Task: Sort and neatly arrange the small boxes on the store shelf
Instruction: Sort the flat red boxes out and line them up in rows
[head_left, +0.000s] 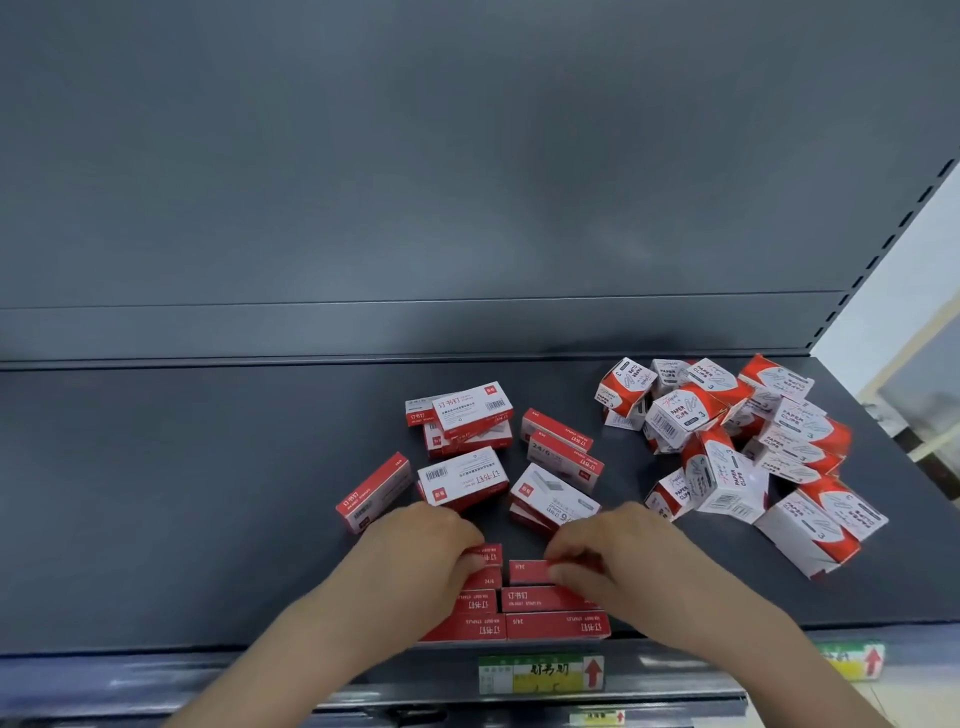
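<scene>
Several flat red staple boxes (556, 624) lie side by side in neat rows at the front edge of the dark shelf (182, 493). My left hand (415, 551) pinches one red staple box (485, 555) at the back left of those rows. My right hand (613, 551) pinches another red staple box (527, 570) at the back right. Behind my hands lie several loose red-and-white staple boxes (462, 480), some stacked, some tilted. A jumbled heap of paper clip boxes (727, 452) fills the right end of the shelf.
The shelf's left half is bare dark metal. A grey back panel (415, 182) rises behind it. Yellow-green price labels (540, 674) with red arrows sit on the front rail. The slotted upright (878, 260) closes the right side.
</scene>
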